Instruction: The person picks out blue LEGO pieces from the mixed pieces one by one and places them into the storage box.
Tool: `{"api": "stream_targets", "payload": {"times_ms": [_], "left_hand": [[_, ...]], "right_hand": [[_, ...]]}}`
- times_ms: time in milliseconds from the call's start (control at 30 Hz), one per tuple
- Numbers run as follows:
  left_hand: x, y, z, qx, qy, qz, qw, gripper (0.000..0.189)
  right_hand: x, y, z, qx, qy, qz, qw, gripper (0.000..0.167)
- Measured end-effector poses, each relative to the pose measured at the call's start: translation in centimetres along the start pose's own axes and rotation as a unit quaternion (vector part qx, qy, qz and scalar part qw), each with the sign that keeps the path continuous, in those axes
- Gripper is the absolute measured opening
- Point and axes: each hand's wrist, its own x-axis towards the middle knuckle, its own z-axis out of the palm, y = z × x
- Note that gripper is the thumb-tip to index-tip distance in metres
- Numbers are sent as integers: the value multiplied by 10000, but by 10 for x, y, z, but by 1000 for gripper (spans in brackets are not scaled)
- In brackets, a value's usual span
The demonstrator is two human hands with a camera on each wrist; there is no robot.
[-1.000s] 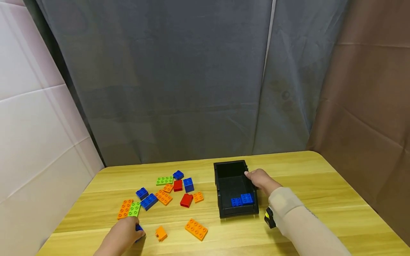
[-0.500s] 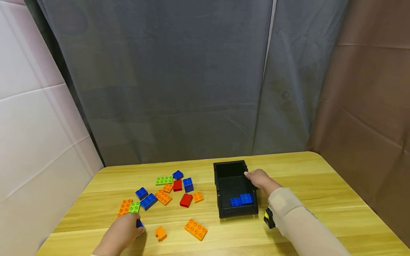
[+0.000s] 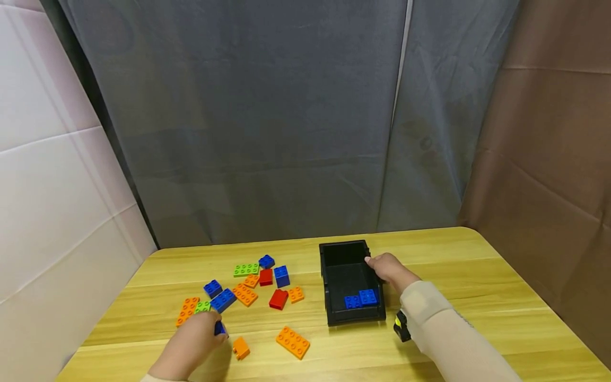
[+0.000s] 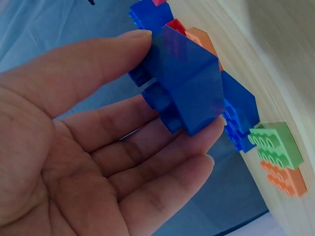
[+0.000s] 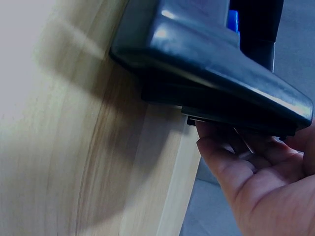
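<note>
My left hand (image 3: 193, 337) pinches a blue toy brick (image 4: 184, 78) between thumb and fingers. In the left wrist view the brick shows a smooth sloped face, with its studs turned toward the palm. On the right, my right hand (image 3: 391, 269) holds the side wall of a black plastic bin (image 3: 355, 319), thumb at the rim and fingers below, as the right wrist view shows. Two blue bricks (image 3: 360, 298) lie at the near end of the bin. Just beyond the left hand are a green brick (image 3: 202, 306) and an orange brick (image 3: 187, 311).
Several loose bricks lie on the wooden table (image 3: 429, 254): a blue brick (image 3: 223, 300), a red brick (image 3: 279, 299), and a larger orange brick (image 3: 293, 342) near the front. A small orange brick (image 3: 241, 348) is just right of the left hand. Grey cloth (image 3: 286, 132) hangs behind.
The left hand has lifted the blue brick and moved slightly right and away from the front edge. The right hand and bin have stayed put.
</note>
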Motion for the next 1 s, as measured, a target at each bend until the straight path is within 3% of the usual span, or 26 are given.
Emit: {"api": "stream_targets", "payload": {"times_ms": [200, 500, 1000], "left_hand": [[-4, 10, -1, -219, 122, 67, 9997, 18], [-5, 22, -2, -329, 30, -34, 9994, 18], [-1, 52, -13, -119, 256, 469, 9985, 26]], "right_hand": [[1, 1, 0, -19, 12, -75, 10000, 35], [0, 0, 0, 6, -9, -33, 10000, 36], [0, 0, 1, 53, 61, -38, 10000, 35]]}}
